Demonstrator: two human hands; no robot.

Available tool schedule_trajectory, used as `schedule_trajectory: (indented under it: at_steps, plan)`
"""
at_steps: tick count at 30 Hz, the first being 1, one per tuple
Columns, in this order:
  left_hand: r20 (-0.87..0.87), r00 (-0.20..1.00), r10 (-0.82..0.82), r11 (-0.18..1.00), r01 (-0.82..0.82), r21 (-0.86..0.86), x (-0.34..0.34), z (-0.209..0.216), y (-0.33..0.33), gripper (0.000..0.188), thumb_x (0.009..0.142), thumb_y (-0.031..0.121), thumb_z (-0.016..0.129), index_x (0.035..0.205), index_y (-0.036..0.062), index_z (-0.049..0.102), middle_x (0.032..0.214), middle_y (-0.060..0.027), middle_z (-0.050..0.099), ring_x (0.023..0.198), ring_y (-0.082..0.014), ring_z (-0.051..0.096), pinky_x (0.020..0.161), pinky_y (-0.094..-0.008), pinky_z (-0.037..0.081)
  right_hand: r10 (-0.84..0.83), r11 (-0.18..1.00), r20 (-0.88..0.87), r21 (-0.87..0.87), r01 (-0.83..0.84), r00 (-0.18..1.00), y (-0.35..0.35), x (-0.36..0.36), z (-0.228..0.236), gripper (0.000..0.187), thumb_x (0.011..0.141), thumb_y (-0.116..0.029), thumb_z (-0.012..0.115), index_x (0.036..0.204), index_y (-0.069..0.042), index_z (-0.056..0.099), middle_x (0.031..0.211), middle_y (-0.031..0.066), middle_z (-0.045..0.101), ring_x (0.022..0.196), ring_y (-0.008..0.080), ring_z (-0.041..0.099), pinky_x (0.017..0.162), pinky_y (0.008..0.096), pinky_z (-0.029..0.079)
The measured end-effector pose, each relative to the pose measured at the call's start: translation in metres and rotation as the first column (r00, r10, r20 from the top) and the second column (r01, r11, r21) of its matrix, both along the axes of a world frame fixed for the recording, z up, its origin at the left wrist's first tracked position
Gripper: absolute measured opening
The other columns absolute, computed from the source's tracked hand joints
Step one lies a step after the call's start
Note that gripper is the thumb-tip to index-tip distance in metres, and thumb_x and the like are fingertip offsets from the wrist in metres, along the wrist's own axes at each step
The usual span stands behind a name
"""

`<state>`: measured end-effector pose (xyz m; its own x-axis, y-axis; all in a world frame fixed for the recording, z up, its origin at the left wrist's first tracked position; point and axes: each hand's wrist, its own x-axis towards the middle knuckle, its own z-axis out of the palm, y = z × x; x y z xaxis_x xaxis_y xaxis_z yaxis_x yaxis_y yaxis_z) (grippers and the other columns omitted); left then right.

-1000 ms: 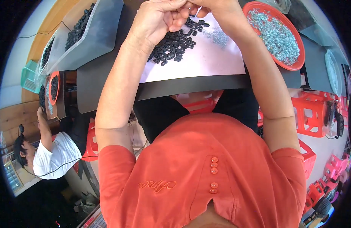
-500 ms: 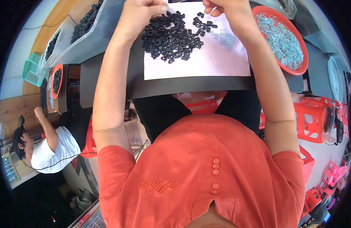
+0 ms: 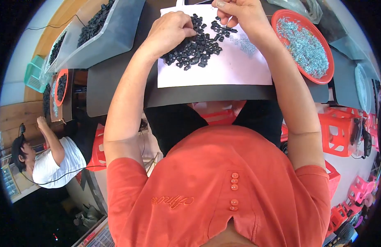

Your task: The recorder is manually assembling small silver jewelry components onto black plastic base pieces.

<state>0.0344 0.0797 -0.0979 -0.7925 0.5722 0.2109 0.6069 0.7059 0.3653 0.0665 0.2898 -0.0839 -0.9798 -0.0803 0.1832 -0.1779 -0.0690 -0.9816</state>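
A heap of small black plastic pieces (image 3: 198,49) lies on a white sheet (image 3: 240,74) on the dark table. My left hand (image 3: 169,33) reaches into the heap's left side, its fingers curled together among the pieces; whatever is between the fingertips is hidden. Above the far edge of the sheet, my right hand (image 3: 242,14) holds thumb and forefinger in a pinch; anything in it is too small to name. Below that hand is a smaller cluster of black pieces (image 3: 223,29). Beside it lies a patch of tiny silvery metal pieces (image 3: 244,44).
An orange-red round tray (image 3: 331,68) of silvery pieces stands at the right. A translucent bin (image 3: 112,45) with black parts is at the left. Farther left sits a person in a white shirt (image 3: 62,162) by another tray. Red stools (image 3: 336,131) stand at right.
My left hand has come from the sheet's far edge down onto the black heap. The right hand has shifted slightly left, its thumb and forefinger now seen pinched. The translucent bin shows more fully.
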Motion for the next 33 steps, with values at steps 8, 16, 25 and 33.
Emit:
schedule_trajectory:
  at_steps: [8,16,25,33]
  plan:
    - [0.397,0.918,0.004,0.810,-0.236,0.537,-0.008,-0.002,0.000,0.011,0.086,0.015,0.069,0.085,0.0035,0.068,0.072,0.0003,0.063,0.058,-0.0051,0.049,0.050,-0.0199,0.036,-0.103,0.983,-0.022,0.150,0.105,0.994,-0.006,-0.006,-0.008,0.015,0.089,-0.016,0.063,0.081,-0.004,0.063,0.066,0.0010,0.060,0.055,0.0070,0.055,0.049,0.0199,0.043]
    - [0.484,0.875,-0.020,0.711,-0.328,0.622,0.001,0.003,0.005,0.014,0.087,0.009,0.066,0.097,0.0000,0.067,0.074,-0.0019,0.063,0.058,-0.0049,0.050,0.047,-0.0187,0.036,-0.091,0.986,-0.008,0.138,0.092,0.996,-0.004,-0.010,-0.014,0.014,0.087,-0.016,0.065,0.090,-0.002,0.064,0.066,0.0020,0.060,0.056,0.0091,0.056,0.050,0.0228,0.044]
    - [0.623,0.717,-0.313,0.610,-0.351,0.710,0.011,0.017,0.021,0.014,0.090,0.003,0.059,0.101,-0.0047,0.061,0.081,-0.0083,0.064,0.063,-0.0112,0.057,0.050,-0.0226,0.041,-0.077,0.990,-0.237,0.097,0.103,0.968,-0.007,-0.001,-0.015,0.015,0.088,-0.014,0.059,0.095,-0.002,0.066,0.071,0.0001,0.059,0.065,0.0055,0.054,0.057,0.0213,0.043]
    - [0.578,0.685,-0.444,0.461,-0.378,0.802,0.011,0.013,0.035,0.019,0.092,0.008,0.058,0.103,-0.0075,0.058,0.083,-0.0107,0.063,0.061,-0.0135,0.056,0.050,-0.0242,0.042,-0.184,0.932,-0.391,0.222,0.286,0.902,-0.003,-0.002,-0.015,0.016,0.085,-0.016,0.060,0.088,-0.001,0.065,0.072,0.0103,0.064,0.066,0.0174,0.060,0.062,0.0307,0.047]
